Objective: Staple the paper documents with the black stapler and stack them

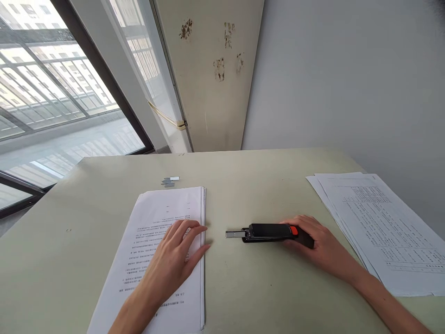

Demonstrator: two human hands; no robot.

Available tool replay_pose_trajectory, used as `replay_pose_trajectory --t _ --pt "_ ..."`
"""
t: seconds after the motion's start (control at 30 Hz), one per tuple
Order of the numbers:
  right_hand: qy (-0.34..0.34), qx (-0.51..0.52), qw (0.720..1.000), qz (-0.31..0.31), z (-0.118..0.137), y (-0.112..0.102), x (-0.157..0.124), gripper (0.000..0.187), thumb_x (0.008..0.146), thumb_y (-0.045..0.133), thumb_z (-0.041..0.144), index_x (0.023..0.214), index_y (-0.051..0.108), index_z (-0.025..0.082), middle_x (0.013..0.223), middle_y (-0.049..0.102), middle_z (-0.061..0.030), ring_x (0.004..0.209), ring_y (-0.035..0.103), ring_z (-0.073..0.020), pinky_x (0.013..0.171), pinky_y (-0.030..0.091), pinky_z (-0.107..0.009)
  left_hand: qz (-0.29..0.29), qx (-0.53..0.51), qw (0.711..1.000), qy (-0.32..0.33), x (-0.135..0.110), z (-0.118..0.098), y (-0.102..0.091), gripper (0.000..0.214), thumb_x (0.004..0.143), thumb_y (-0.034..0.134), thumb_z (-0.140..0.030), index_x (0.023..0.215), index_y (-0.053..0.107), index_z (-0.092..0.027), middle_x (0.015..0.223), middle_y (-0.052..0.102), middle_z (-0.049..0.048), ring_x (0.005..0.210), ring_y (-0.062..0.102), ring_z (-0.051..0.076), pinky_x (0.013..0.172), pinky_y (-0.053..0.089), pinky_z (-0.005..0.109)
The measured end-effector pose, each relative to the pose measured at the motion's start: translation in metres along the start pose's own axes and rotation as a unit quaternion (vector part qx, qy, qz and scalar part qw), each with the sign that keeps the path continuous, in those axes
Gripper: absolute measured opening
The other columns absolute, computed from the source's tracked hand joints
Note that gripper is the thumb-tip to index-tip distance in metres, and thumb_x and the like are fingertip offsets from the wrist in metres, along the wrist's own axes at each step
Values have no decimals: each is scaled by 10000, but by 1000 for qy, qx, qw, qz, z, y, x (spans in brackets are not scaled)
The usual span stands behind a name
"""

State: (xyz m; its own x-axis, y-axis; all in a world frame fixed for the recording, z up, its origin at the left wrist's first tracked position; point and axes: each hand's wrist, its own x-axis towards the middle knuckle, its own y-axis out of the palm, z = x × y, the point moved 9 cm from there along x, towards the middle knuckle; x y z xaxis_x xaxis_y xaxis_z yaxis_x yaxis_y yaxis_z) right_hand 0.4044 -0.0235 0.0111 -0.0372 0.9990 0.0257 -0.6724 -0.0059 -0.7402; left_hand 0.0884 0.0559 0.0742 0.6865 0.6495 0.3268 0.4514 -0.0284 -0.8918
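Note:
A black stapler [267, 232] with a red-orange patch lies on the table, its metal staple tray [235, 234] sticking out toward the left. My right hand [309, 236] is wrapped around its rear end. On the left, my left hand [182, 248] rests over a stack of printed paper [167, 204], its fingers apart near the stack's right edge and nothing held in them. Just beyond that stack lie several strips of staples [169, 181].
Another pile of printed sheets [378, 222] lies on the right side of the pale table [243, 287]. A grey wall [340, 79] and a stained beige panel [215, 102] stand behind. Windows [52, 79] are at the left.

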Motion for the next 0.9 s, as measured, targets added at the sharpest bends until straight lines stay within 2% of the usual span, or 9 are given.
replay_pose_trajectory --t 0.17,0.3,0.43,0.57,0.67,0.8,0.9 --pt "6 -8 1000 -3 -1 0 0 240 1056 618 523 1229 651 360 1124 726 -22 1079 649 -286 926 530 -444 -5 -3 1000 -26 -9 12 -2 247 1090 581 -367 1314 630 -272 1271 686 59 1166 658 250 943 557 379" --pt "7 -12 1000 -4 -1 0 0 256 1054 612 541 1219 664 353 1118 729 -31 1072 655 -290 923 533 -445 -13 8 999 -48 -2 28 -10 230 1097 546 -403 1224 692 -279 1222 733 39 1126 683 244 958 543 392" --pt "1 -12 1000 -9 0 0 0 262 1050 617 539 1219 671 346 1123 737 -43 1077 663 -298 933 539 -450 -23 62 991 -118 21 70 -22 342 1104 463 -465 1077 728 -249 1091 774 42 1015 703 248 921 543 404" --pt "1 -16 1000 -10 0 -1 -1 255 1051 615 528 1219 677 347 1115 739 -45 1077 669 -301 917 546 -444 -56 97 977 -180 50 121 -34 358 1083 446 -445 1095 726 -222 1068 763 85 1024 692 286 920 543 443" --pt "-1 -14 1000 -9 1 -1 -1 238 1062 604 498 1233 668 346 1127 737 -41 1084 672 -292 917 550 -433 -58 116 969 -208 69 151 -34 338 1051 464 -399 1146 729 -212 1116 750 111 1099 669 320 911 544 466" --pt "-3 -14 1000 -12 2 -2 0 244 1054 619 506 1234 663 346 1120 739 -31 1065 676 -282 913 552 -423 -27 127 969 -210 90 174 -26 336 1032 487 -366 1191 743 -219 1187 732 126 1191 617 339 951 528 483" --pt "0 -15 1000 -15 3 -3 1 254 1047 631 518 1228 668 344 1119 741 -26 1060 678 -274 915 553 -421 -6 131 970 -206 104 183 -20 292 1000 550 -361 1138 774 -235 1228 709 131 1257 558 365 1045 472 531"
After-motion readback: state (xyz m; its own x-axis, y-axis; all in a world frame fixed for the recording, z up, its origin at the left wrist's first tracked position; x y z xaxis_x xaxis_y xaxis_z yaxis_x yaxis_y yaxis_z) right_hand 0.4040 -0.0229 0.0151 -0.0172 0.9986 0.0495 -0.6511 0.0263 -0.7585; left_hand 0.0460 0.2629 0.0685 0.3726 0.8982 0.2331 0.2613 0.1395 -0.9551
